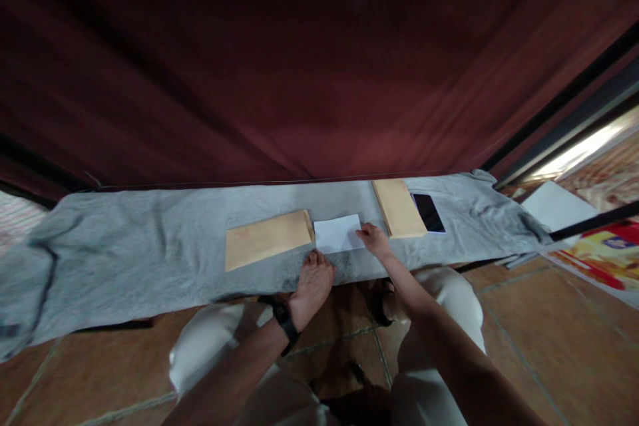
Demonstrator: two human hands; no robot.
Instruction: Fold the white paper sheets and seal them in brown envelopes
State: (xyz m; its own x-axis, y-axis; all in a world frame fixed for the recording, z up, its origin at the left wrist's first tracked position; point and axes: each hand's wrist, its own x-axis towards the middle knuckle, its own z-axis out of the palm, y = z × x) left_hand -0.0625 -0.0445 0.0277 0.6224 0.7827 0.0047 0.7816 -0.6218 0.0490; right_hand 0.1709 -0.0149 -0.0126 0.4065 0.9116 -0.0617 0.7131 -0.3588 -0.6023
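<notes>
A white sheet of paper (337, 234) lies flat on the grey cloth (164, 239). My right hand (374, 239) has its fingers closed on the sheet's right edge. At the sheet's lower left corner rests my left hand (317, 273), its fingers extended and laid down by the cloth's front edge. Just left of the paper is a long tan envelope (267, 239), slightly tilted, its right end close to the sheet. Whether my left fingertips touch the paper or the envelope is hard to make out.
Right of the paper, a stack of tan envelopes (399, 208) lies beside a dark-screened phone (428, 213). Dark red fabric (319, 80) rises behind the cloth. A white board (556, 206) and a red-and-yellow printed package (612, 249) are at the far right, above tiled floor (539, 339).
</notes>
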